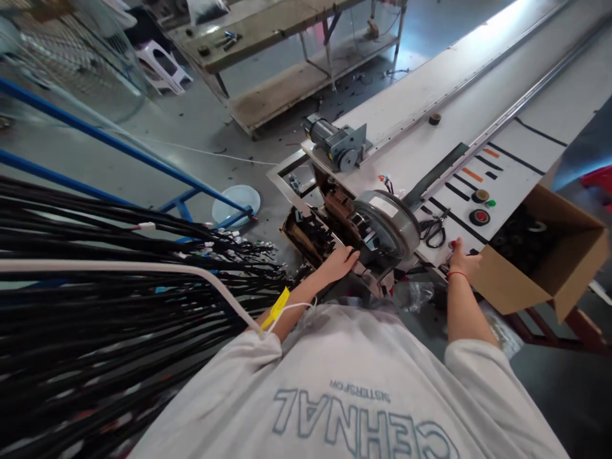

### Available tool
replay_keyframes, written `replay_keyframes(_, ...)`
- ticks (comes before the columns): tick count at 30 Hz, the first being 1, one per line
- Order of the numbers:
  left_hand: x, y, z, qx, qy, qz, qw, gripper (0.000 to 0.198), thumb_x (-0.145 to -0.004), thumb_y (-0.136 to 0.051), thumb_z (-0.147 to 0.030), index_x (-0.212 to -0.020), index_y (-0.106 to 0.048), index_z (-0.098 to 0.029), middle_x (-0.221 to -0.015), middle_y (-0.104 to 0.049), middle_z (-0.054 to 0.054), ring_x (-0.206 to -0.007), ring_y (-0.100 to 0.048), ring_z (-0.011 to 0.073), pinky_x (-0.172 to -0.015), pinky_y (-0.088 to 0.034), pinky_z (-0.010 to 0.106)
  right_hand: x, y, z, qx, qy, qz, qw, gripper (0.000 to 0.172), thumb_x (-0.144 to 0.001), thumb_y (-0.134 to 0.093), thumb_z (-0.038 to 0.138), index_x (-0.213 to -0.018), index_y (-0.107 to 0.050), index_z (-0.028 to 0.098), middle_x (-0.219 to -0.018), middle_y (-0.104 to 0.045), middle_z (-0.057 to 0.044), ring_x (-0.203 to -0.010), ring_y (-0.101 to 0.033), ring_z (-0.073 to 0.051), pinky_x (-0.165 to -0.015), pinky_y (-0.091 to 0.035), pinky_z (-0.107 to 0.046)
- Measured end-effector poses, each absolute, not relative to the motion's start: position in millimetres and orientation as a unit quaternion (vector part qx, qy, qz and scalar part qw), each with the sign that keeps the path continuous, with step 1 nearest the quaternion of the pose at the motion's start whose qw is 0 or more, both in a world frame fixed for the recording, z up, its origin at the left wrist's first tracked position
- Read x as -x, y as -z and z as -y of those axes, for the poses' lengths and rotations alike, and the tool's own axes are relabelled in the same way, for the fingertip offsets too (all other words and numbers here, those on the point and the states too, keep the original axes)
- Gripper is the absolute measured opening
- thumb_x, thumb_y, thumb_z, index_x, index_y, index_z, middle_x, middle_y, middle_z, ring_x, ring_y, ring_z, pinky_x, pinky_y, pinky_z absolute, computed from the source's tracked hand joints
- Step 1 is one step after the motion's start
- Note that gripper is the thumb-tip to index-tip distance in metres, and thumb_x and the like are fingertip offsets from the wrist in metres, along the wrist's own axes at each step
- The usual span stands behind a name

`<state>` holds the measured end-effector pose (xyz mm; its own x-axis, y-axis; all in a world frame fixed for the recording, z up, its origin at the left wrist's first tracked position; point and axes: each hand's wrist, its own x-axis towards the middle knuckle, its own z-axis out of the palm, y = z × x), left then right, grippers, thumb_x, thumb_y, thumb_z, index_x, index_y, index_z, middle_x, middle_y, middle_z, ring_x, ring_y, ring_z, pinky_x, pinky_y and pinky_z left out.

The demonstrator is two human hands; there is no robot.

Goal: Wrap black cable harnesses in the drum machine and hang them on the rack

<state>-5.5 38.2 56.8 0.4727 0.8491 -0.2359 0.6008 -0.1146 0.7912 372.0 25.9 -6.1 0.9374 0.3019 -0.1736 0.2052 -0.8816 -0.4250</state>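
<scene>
My left hand (337,263) lies with fingers stretched out against the dark mechanism just left of a round grey drum (386,222) on a machine at the end of a long white table (430,83). Nothing shows in this hand. At the table's near edge, my right hand (461,257) is curled, between black scissors (434,231) and a cardboard box (540,287). A small red bit shows by its fingers; what it grips is too small to name. A red cord circles that wrist.
A thick bundle of black cables (119,299) with a yellow tag (276,309) fills the left. A grey motor (336,144) sits behind the drum. A red button (479,217) and smaller green and dark buttons lie on the table. Blue frame (119,146), white stool (165,67), workbench (268,29) beyond.
</scene>
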Motion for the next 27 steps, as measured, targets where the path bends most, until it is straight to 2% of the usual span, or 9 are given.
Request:
replay_keyframes(4, 49.9, -45.1, -20.3, -0.707, -0.039, -0.416, 0.571, 0.044, -0.092, -0.043, -0.055, -0.069, -0.052, -0.019, -0.061, -0.057, 0.0, -0.059, -0.053, 0.016, -0.061, -0.041, 0.027, -374.7, 10.6, -25.5, 0.96, -0.102, 0.137, 0.222, 0.077, -0.079, -0.051, 0.075, -0.122, -0.046, 0.011, -0.119, -0.059, -0.027, -0.115, -0.056, -0.041, -0.095, -0.046, -0.052)
replay_keyframes(6, 75.5, -35.6, -6.2, -0.688, -0.001, -0.439, 0.578, 0.048, -0.088, -0.045, -0.062, -0.066, -0.052, -0.019, -0.061, -0.059, 0.001, -0.059, -0.054, 0.0168, -0.062, -0.042, 0.027, -376.2, 13.4, -26.1, 0.96, -0.091, 0.14, 0.224, 0.075, -0.079, -0.052, 0.074, -0.121, -0.047, 0.012, -0.119, -0.059, -0.026, -0.113, -0.057, -0.041, -0.094, -0.047, -0.052)
replay_keyframes(12, 91.6, -20.7, 20.2, -0.677, -0.126, -0.517, 0.508, 0.047, -0.092, -0.033, -0.061, -0.073, -0.048, -0.02, -0.064, -0.053, 0.0, -0.063, -0.05, 0.0158, -0.065, -0.041, 0.027, -378.3, 15.3, -28.8, 0.963, -0.089, 0.145, 0.209, 0.071, -0.081, -0.051, 0.072, -0.122, -0.046, 0.014, -0.118, -0.059, -0.026, -0.114, -0.057, -0.041, -0.094, -0.047, -0.052)
replay_keyframes(18, 60.5, -20.8, 15.8, -0.692, -0.155, -0.531, 0.464, 0.04, -0.097, -0.033, -0.05, -0.077, -0.05, -0.019, -0.066, -0.056, 0.001, -0.067, -0.055, 0.0175, -0.069, -0.044, 0.028, -379.1, 13.9, -30.0, 0.963, -0.1, 0.159, 0.192, 0.071, -0.084, -0.045, 0.072, -0.124, -0.044, 0.013, -0.12, -0.057, -0.028, -0.117, -0.055, -0.041, -0.095, -0.046, -0.052)
replay_keyframes(21, 52.3, -22.2, 11.2, -0.704, -0.17, -0.542, 0.427, 0.034, -0.098, -0.037, -0.045, -0.087, -0.056, -0.018, -0.075, -0.062, 0.005, -0.074, -0.06, 0.0205, -0.075, -0.046, 0.03, -376.8, 11.0, -30.3, 0.965, -0.097, 0.162, 0.182, 0.071, -0.085, -0.042, 0.072, -0.125, -0.044, 0.013, -0.12, -0.056, -0.028, -0.115, -0.056, -0.04, -0.094, -0.047, -0.051)
replay_keyframes(25, 46.2, -26.3, 4.9, -0.681, -0.249, -0.586, 0.363, 0.034, -0.098, -0.04, -0.044, -0.108, -0.059, -0.018, -0.098, -0.068, 0.009, -0.09, -0.063, 0.0218, -0.085, -0.046, 0.032, -372.5, 5.7, -30.6, 0.968, -0.101, 0.147, 0.175, 0.074, -0.084, -0.043, 0.073, -0.127, -0.042, 0.013, -0.118, -0.058, -0.028, -0.112, -0.058, -0.042, -0.091, -0.048, -0.053)
replay_keyframes(27, 42.8, -26.4, 2.5, -0.655, -0.28, -0.607, 0.352, 0.038, -0.097, -0.04, -0.049, -0.108, -0.061, -0.019, -0.096, -0.068, 0.009, -0.089, -0.063, 0.0208, -0.086, -0.046, 0.03, -371.2, 4.3, -30.5, 0.968, -0.103, 0.15, 0.172, 0.075, -0.085, -0.041, 0.073, -0.128, -0.042, 0.012, -0.118, -0.058, -0.028, -0.112, -0.058, -0.042, -0.092, -0.047, -0.053)
